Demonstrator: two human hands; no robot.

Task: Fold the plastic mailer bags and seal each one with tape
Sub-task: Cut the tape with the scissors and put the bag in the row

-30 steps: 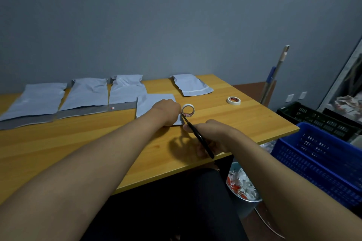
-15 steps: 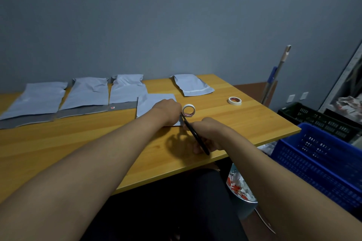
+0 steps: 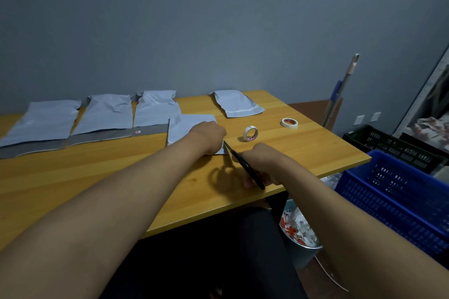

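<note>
Black scissors [image 3: 244, 165] at mailer [image 3: 187, 128] edge

Counts: 5 mailer bags — 1 under left hand [image 3: 209, 137], 3 to its left, 1 beyond. 2 tape rolls beyond right hand [image 3: 261, 162]. 1 scissors [image 3: 245, 165] in it. 2 crates right.

Bare table [image 3: 315, 153] right of upright tape roll [image 3: 250, 133].

The wooden counter [image 3: 97, 184] carries three flat mailer bags [image 3: 107, 114] left of the hands, a folded bag [image 3: 184, 128] under the left hand [image 3: 209, 137], another bag [image 3: 237, 103] beyond, and two tape rolls [image 3: 250, 133], perhaps masking tape, beyond the right hand [image 3: 261, 162].
</note>
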